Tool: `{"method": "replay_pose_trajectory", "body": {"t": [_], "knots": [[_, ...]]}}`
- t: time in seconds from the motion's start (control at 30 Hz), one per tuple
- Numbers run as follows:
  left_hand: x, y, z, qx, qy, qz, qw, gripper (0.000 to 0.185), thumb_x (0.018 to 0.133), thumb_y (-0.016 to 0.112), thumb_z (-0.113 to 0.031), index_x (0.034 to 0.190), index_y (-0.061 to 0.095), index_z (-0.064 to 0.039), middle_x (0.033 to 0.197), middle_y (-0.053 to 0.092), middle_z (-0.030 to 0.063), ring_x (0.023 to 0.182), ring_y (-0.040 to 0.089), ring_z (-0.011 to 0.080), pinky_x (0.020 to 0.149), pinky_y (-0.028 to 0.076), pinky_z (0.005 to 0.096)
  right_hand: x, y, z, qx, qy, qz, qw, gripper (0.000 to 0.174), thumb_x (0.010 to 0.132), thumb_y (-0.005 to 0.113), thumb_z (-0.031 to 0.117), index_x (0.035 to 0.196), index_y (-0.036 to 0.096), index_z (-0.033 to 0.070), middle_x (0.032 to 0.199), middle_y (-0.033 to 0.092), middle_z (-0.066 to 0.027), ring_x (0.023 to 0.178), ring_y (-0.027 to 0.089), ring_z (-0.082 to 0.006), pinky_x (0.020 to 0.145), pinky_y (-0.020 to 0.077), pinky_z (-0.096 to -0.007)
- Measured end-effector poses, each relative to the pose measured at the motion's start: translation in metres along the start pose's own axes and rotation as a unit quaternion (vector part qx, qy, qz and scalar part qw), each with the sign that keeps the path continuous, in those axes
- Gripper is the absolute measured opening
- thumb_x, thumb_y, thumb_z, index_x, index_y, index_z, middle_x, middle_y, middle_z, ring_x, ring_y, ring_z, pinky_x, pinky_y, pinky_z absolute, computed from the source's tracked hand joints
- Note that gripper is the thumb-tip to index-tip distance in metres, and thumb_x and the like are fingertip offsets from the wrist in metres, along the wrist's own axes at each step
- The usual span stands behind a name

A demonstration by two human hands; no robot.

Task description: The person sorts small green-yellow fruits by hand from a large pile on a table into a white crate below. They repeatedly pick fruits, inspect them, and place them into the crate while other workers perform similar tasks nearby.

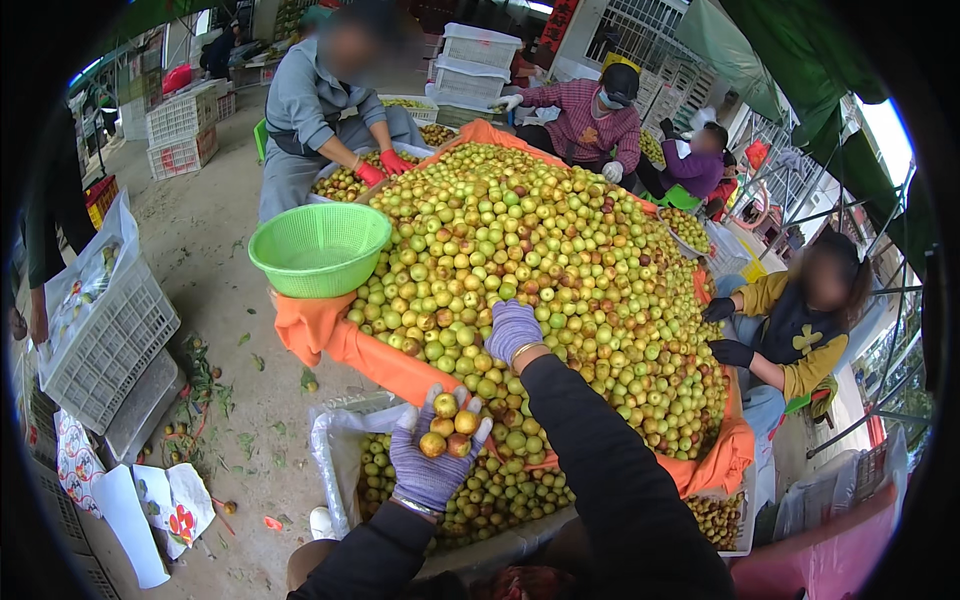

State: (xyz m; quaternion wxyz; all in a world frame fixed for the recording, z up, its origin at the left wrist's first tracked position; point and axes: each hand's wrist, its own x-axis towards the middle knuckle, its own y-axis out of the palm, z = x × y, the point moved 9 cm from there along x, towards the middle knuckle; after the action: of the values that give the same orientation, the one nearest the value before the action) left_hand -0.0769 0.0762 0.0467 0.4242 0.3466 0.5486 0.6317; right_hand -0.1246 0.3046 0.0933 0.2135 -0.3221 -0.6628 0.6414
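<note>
Several brownish-yellow jujube fruits (pixel 442 427) rest in the upturned palm of my left hand (pixel 430 469), which wears a purple knit glove with bare fingertips. Below that hand stands a plastic-lined crate (pixel 335 465) filled with green and brown fruit. My right hand (pixel 513 328), in a matching glove, reaches onto a large heap of jujubes (pixel 600 255). Its fingertips are at a green fruit, and I cannot tell whether they grip it. An orange cloth (pixel 394 367) lines the edge under the heap.
A green plastic basket (pixel 321 251) sits at the heap's left corner. Co-workers sit around the pile, one with red gloves (pixel 382 166), another with black gloves (pixel 729 352). A lined white crate (pixel 112 322) stands left on a scale (pixel 142 405). Paper scraps (pixel 131 517) and leaves litter the floor.
</note>
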Motion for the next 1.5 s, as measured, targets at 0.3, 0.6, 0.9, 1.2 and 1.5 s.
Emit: {"method": "replay_pose_trajectory", "body": {"t": [0.3, 0.6, 0.9, 1.2, 1.5], "knots": [[0.0, 0.004, 0.001, -0.013, 0.001, 0.022, 1.0, 0.049, 0.094, 0.049, -0.045, 0.133, 0.053, -0.016, 0.139, 0.051, 0.012, 0.13, 0.046, 0.0329, 0.11, 0.036, 0.0549, 0.024, 0.052, -0.057, 0.833, 0.069, -0.016, 0.549, 0.035, 0.089, 0.057, 0.034, 0.108, 0.063, 0.004, 0.1, 0.064, -0.0081, 0.08, 0.062, -0.0191, 0.056, 0.0498, -0.0304], [-0.003, -0.001, -0.006, 0.019, 0.013, -0.004, 1.0, 0.051, 0.093, 0.047, -0.047, 0.135, 0.051, -0.018, 0.14, 0.052, 0.0098, 0.133, 0.044, 0.0312, 0.11, 0.035, 0.0533, 0.001, -0.008, 0.126, -0.002, -0.192, -0.008, 0.981, 0.04, 0.09, 0.058, 0.008, 0.129, 0.058, 0.013, 0.139, 0.045, -0.0197, 0.115, 0.059, -0.0342, 0.092, 0.0522, -0.0423], [0.002, -0.001, -0.007, 0.024, 0.016, -0.013, 0.999, 0.05, 0.094, 0.045, -0.048, 0.132, 0.055, -0.016, 0.136, 0.055, 0.0101, 0.127, 0.049, 0.0322, 0.108, 0.036, 0.053, 0.008, -0.004, 0.1, 0.152, -0.131, 0.011, 0.98, 0.05, 0.08, 0.073, 0.015, 0.127, 0.057, 0.012, 0.149, 0.032, -0.0236, 0.111, 0.062, -0.0363, 0.094, 0.0526, -0.043], [-0.003, 0.005, -0.003, 0.025, 0.011, -0.019, 0.999, 0.05, 0.094, 0.045, -0.047, 0.133, 0.055, -0.017, 0.136, 0.055, 0.0098, 0.129, 0.048, 0.0321, 0.109, 0.036, 0.0528, -0.007, 0.016, -0.074, 0.954, -0.057, 0.02, 0.295, 0.021, 0.089, 0.055, 0.024, 0.101, 0.06, 0.007, 0.101, 0.065, -0.0097, 0.082, 0.065, -0.0248, 0.053, 0.0503, -0.0308], [0.0, -0.005, 0.006, 0.077, -0.004, -0.027, 0.997, 0.053, 0.094, 0.045, -0.048, 0.136, 0.052, -0.017, 0.137, 0.054, 0.0064, 0.13, 0.047, 0.0304, 0.11, 0.035, 0.0505, 0.009, -0.023, -0.19, 0.599, 0.087, -0.213, 0.767, 0.041, 0.092, 0.059, 0.006, 0.133, 0.054, 0.011, 0.12, 0.061, -0.0116, 0.102, 0.065, -0.0263, 0.069, 0.0538, -0.0364]]}}
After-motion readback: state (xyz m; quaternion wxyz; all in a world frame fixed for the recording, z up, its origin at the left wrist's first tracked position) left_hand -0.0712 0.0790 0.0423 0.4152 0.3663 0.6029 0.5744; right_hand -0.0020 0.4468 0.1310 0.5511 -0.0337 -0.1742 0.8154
